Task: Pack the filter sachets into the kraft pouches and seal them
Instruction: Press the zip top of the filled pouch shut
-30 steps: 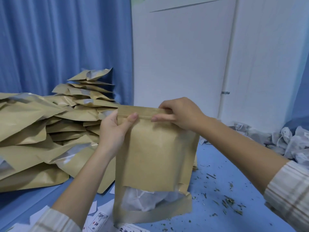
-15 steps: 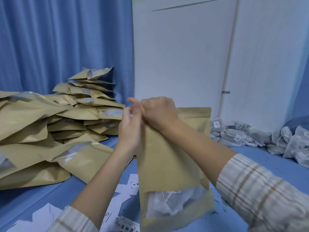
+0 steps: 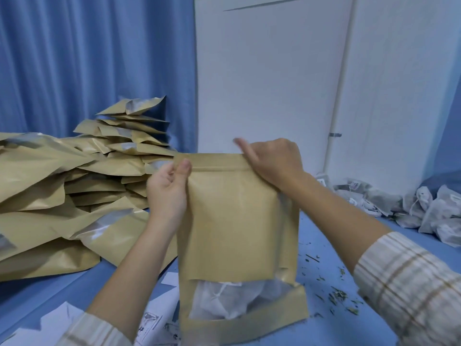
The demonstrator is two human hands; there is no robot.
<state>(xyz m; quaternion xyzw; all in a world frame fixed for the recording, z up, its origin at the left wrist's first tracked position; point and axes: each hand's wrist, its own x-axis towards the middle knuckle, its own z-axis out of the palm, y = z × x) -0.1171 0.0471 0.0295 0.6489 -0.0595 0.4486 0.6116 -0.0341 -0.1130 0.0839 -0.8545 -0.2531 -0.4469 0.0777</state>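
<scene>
Fingers (image 3: 184, 168) of the left hand (image 3: 167, 193) and right hand (image 3: 272, 161) pinch the top strip of the upright brown kraft-paper pouch (image 3: 232, 221) at frame centre; white filter sachets (image 3: 224, 300) show through its window. Uneven pressing could leave the seal gapped.

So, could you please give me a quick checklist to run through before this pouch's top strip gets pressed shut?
1. Sachets inside: white sachets show through the window. Ok.
2. Left hand pinches the top left corner of the kraft pouch. Ok.
3. Right hand grips the top right corner. Ok.
4. Pouch upright, top strip level. Ok.
5. Strip fully closed: cannot tell.
6. Nothing caught in the strip: cannot tell.
</scene>
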